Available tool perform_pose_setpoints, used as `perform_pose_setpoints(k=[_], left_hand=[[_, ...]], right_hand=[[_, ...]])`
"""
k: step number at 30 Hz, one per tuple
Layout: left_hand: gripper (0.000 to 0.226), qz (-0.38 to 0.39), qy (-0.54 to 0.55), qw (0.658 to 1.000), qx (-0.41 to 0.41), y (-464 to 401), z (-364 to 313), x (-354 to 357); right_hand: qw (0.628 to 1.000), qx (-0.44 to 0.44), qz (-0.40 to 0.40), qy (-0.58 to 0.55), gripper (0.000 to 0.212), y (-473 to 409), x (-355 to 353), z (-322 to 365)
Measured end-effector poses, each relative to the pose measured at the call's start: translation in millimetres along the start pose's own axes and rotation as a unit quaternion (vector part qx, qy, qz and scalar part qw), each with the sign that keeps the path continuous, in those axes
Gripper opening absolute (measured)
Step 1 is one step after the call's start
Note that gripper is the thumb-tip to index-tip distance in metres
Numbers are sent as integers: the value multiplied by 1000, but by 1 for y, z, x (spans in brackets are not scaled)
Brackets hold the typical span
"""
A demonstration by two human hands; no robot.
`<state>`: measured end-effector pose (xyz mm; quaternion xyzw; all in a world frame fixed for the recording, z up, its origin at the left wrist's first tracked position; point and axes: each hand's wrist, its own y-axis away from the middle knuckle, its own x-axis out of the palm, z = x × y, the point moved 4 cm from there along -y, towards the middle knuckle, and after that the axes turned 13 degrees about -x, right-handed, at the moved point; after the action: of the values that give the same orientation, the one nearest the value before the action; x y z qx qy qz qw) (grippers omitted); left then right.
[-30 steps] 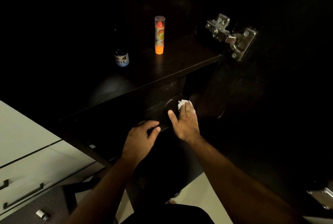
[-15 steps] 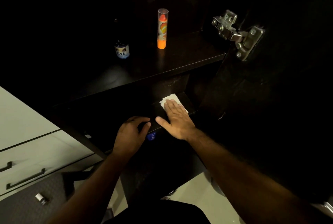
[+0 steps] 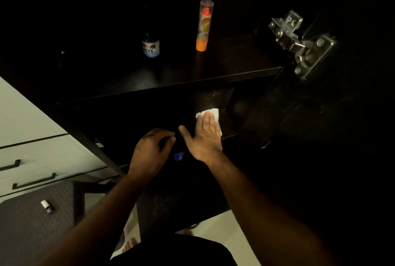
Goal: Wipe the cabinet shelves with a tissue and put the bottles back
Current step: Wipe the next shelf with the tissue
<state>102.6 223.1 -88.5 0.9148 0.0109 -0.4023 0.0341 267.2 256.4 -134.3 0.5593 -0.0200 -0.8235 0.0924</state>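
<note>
My right hand (image 3: 205, 137) lies flat, fingers straight, pressing a white tissue (image 3: 214, 113) onto the dark lower shelf (image 3: 229, 125) of the cabinet. Just left of it, the fingers of my left hand (image 3: 149, 152) curl round the top of a dark bottle, of which only the blue label (image 3: 179, 156) shows. On the upper shelf (image 3: 224, 69) stand a small dark bottle with a pale label (image 3: 150, 46) and, to its right, a tall orange bottle with a clear cap (image 3: 204, 26).
The open cabinet door with its metal hinge (image 3: 299, 45) stands to the right. White drawers with dark handles (image 3: 42, 154) are on the left. A small bottle (image 3: 47, 207) lies on a grey floor mat (image 3: 32, 240). The cabinet interior is very dark.
My right hand slid the tissue leftwards from the shelf's right corner and flattened over it. My left hand stayed beside it; the blue label came into view.
</note>
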Motion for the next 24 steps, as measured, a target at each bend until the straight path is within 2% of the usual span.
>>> perform_pose_setpoints(k=[3,5,10,13,15,18,20,24], left_hand=[[23,-34,10,999,0,1,-3,-1],[25,-38,15,999,0,3,-4,0],[31,-35,23,999,-3,10,0,-2],[43,-36,23,999,-14,17,11,-6],[42,-41,8,999,-25,21,20,-6],[49,-38,-43,998,-18,26,31,-4],[54,-21,-80,996,-18,27,38,-1],[62,4,-129,992,-2,27,47,1]], right_hand=[[994,-111,11,-5,86,18,6,8],[989,-143,25,10,80,31,7,-1],[996,-35,63,55,80,23,-8,-31],[996,-8,70,50,78,5,-12,-27],[998,-31,51,34,75,4,-6,-14],[989,-137,42,23,67,20,6,6],[982,-177,44,39,63,35,8,3],[986,-127,45,94,63,37,-1,-27]])
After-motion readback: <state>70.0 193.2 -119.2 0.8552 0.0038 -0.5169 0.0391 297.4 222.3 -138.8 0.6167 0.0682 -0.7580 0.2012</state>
